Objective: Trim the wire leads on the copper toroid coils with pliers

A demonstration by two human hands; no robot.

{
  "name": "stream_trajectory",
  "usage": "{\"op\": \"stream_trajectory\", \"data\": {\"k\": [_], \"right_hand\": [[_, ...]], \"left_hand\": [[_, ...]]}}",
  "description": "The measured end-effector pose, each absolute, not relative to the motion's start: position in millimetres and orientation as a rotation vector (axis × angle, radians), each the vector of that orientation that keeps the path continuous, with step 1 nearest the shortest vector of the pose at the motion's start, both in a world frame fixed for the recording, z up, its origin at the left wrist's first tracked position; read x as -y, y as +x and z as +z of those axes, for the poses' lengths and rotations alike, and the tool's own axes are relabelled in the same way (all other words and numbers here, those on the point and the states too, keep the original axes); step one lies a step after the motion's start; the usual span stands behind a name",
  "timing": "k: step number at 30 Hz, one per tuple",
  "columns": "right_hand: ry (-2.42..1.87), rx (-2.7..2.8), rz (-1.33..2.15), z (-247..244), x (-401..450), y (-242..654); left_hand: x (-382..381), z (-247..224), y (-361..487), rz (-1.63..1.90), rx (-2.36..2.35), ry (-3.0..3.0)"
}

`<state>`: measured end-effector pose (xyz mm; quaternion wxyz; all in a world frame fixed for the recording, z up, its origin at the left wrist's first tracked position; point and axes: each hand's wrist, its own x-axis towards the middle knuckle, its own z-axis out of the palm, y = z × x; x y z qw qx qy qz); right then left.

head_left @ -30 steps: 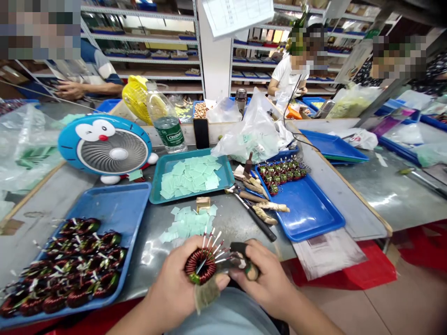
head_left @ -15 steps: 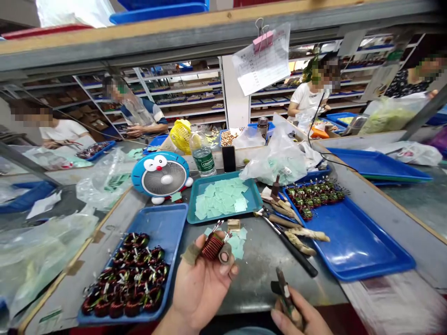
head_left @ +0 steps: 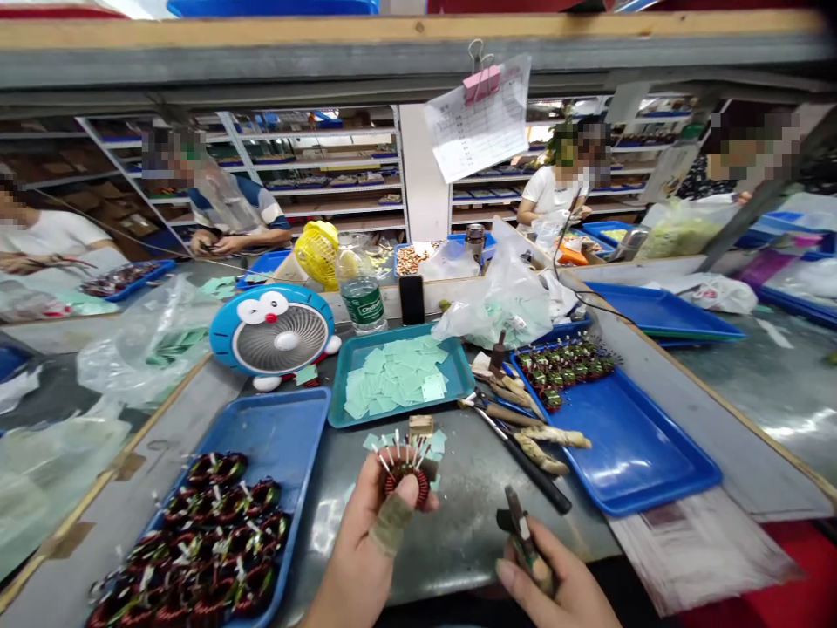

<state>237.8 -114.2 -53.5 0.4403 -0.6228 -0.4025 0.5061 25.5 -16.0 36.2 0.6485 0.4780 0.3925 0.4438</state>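
- Red-brown, wire-wound ring coil with white-tipped leads sat pinched in the left hand.
- The right hand clasped a dark, slender tool, well apart.

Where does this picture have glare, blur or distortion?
Head view: pale glare on the front-right blue plastic tray and the grey metal tabletop; head view: the whitish sheet at that tray's near edge looks smeared, while the dark red wire-wound ring in the left hand is clearer; head view: shapes stretch towards the edges.
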Motion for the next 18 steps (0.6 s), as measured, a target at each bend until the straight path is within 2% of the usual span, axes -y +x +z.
{"op": "stream_trajectory", "data": {"k": [6,9,12,18], "right_hand": [[-1.24,0.888,1.298,19,79,236],[-1.114,0.838,1.32,39,64,230],[-1.1,0.877,1.268,43,60,228],[-1.002,0.761,1.378,26,63,223]], "left_hand": [[17,24,46,0.767,-0.992,1.569],[17,24,51,0.742,-0.979,1.677],[22,26,52,0.773,-0.94,1.678],[28,19,50,0.794,-0.911,1.521]]}}
